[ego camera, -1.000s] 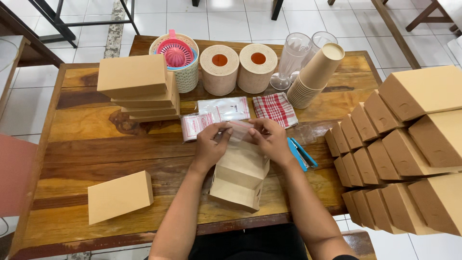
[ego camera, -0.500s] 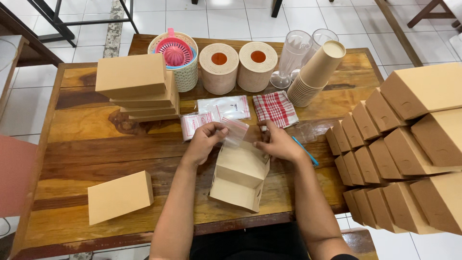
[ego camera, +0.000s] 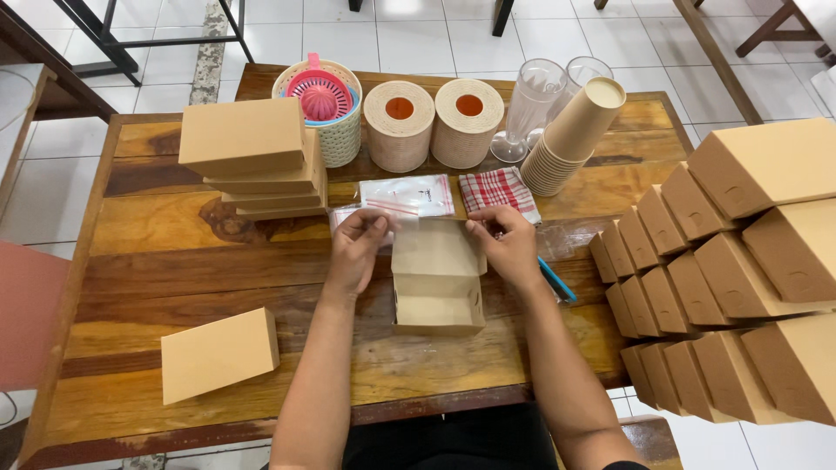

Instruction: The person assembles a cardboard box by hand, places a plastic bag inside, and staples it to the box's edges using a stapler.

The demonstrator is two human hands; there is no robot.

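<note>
Pinching the raised lid corners of an open cardboard box (ego camera: 438, 287) at mid-counter (ego camera: 174, 261), the left hand (ego camera: 357, 248) and right hand (ego camera: 503, 244) should, judging by their grip, fold evenly, beside stacked boxes (ego camera: 252, 157).

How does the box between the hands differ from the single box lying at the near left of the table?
The open box has its lid folded back and its empty inside showing; the closed box is shut flat. The open box sits between the left hand and right hand, both at its lid; the closed box lies alone, untouched. Both are plain tan cardboard on the wooden table.
</note>
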